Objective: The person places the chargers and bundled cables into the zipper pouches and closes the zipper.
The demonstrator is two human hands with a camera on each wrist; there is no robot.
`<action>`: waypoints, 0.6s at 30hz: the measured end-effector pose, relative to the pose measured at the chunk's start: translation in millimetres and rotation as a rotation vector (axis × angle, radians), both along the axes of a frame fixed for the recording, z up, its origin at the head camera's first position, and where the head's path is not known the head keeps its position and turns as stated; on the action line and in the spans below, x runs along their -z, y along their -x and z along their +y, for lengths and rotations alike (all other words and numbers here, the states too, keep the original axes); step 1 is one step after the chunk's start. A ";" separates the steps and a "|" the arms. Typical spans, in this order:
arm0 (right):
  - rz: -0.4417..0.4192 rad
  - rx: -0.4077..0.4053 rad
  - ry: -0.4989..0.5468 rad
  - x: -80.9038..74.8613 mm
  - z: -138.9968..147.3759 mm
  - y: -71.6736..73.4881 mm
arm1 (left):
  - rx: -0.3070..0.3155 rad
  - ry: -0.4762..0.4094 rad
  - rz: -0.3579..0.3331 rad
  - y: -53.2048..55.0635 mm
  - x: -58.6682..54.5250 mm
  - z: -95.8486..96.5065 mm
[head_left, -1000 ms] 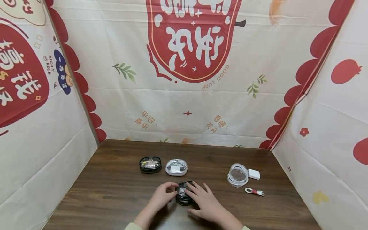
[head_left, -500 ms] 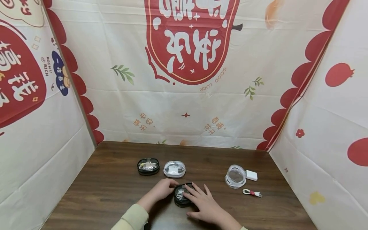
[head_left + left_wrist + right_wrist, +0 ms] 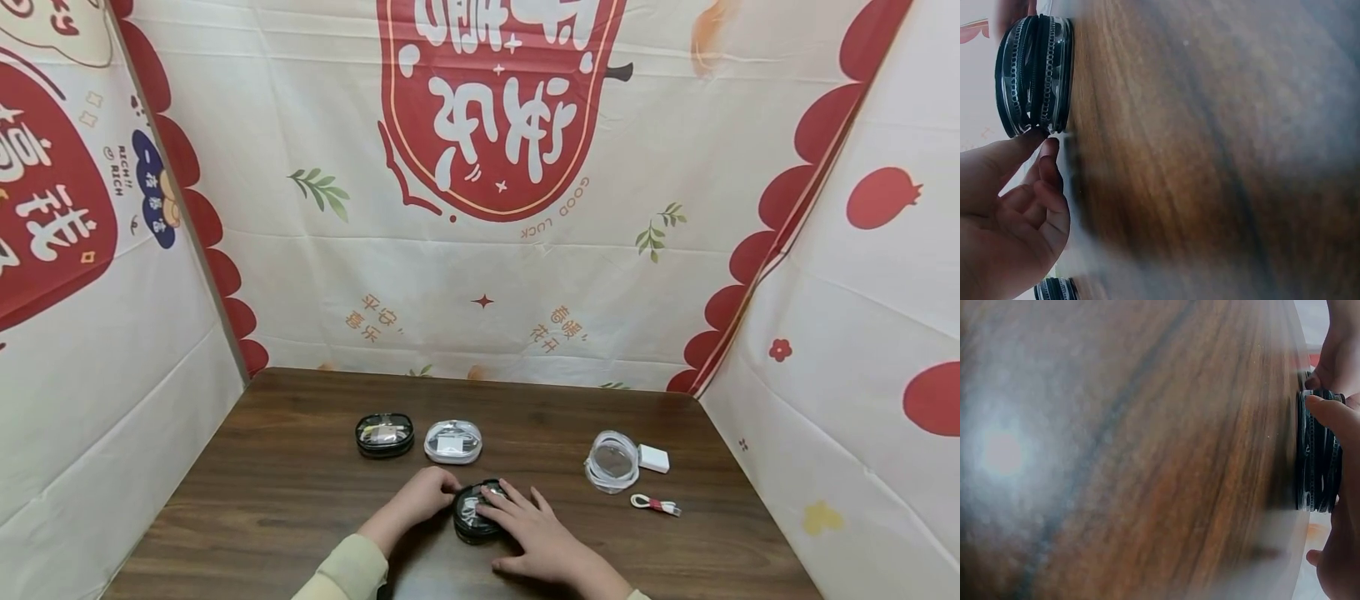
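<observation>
A small black zip pouch (image 3: 468,510) with a clear top lies on the table between both hands, something white showing inside. At its left end my left hand (image 3: 424,495) pinches the zipper with thumb and forefinger; the left wrist view shows the fingertips of this left hand (image 3: 1022,206) at the zip line along the pouch's side (image 3: 1035,75). My right hand (image 3: 536,533) rests spread over the pouch's right part, fingers fairly straight on the top. Its thumb lies apart from the pouch. The zip pull itself is hidden by the left fingertips.
Behind stand another black clear-topped pouch (image 3: 384,435) and a white one (image 3: 453,442). To the right lie a coiled white cable (image 3: 592,475), a white charger block (image 3: 653,458) and a short cable with a red tie (image 3: 655,504). Patterned cloth (image 3: 480,267) encloses the wooden table (image 3: 285,500).
The left hand has shifted from the pouch's upper left edge to its left end, and more sleeve shows. The pouch has turned slightly. The right hand stays on top.
</observation>
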State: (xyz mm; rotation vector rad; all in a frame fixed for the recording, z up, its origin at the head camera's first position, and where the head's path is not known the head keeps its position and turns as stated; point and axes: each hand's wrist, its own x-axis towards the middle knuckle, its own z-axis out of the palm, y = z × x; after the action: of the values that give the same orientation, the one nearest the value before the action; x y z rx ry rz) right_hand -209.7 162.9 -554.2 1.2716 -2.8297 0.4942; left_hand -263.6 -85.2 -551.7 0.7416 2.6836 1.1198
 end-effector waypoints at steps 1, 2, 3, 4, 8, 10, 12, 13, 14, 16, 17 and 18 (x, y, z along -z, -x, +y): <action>-0.002 0.000 0.001 0.0 0.1 0.2 | -0.008 -0.010 0.002 -1.0 -0.1 -0.2; -0.004 -0.001 0.001 0.0 0.0 0.4 | -0.015 -0.024 -0.001 -1.9 -0.2 -0.4; -0.007 -0.001 0.002 -0.2 0.0 0.6 | -0.023 -0.033 -0.007 -2.4 -0.1 -0.6; -0.009 -0.001 0.002 -0.3 0.0 0.7 | -0.031 -0.039 -0.012 -2.8 0.0 -0.7; -0.020 0.000 0.004 -0.7 -0.4 0.6 | -0.051 -0.022 -0.003 -2.9 1.0 -0.8; -0.014 0.000 -0.003 -0.9 -0.7 0.2 | -0.054 0.021 0.028 -3.0 0.7 -0.6; -0.006 0.001 -0.008 -1.6 -0.8 -0.3 | -0.047 0.068 0.077 -2.9 -0.3 0.0; 0.001 0.001 -0.013 -1.8 -0.8 -0.5 | -0.040 0.089 0.107 -2.7 -1.1 0.4; 0.011 -0.001 -0.019 -2.3 -0.8 -0.5 | -0.034 0.113 0.136 -2.8 -2.1 0.8; 0.036 -0.007 -0.028 -3.0 -0.8 -0.2 | -0.017 0.144 0.195 -3.0 -4.7 1.4; 0.052 -0.011 -0.032 -3.3 -1.1 0.0 | -0.011 0.156 0.213 -2.9 -5.3 1.6; 0.070 -0.017 -0.038 -3.5 -1.5 0.4 | -0.008 0.164 0.224 -3.0 -6.4 1.8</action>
State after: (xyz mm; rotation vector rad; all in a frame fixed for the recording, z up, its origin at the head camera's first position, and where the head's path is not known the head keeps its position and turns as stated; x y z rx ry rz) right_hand -210.1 161.4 -550.8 1.2928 -2.7858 0.3902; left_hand -260.6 -83.4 -545.3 0.8747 2.9195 0.8496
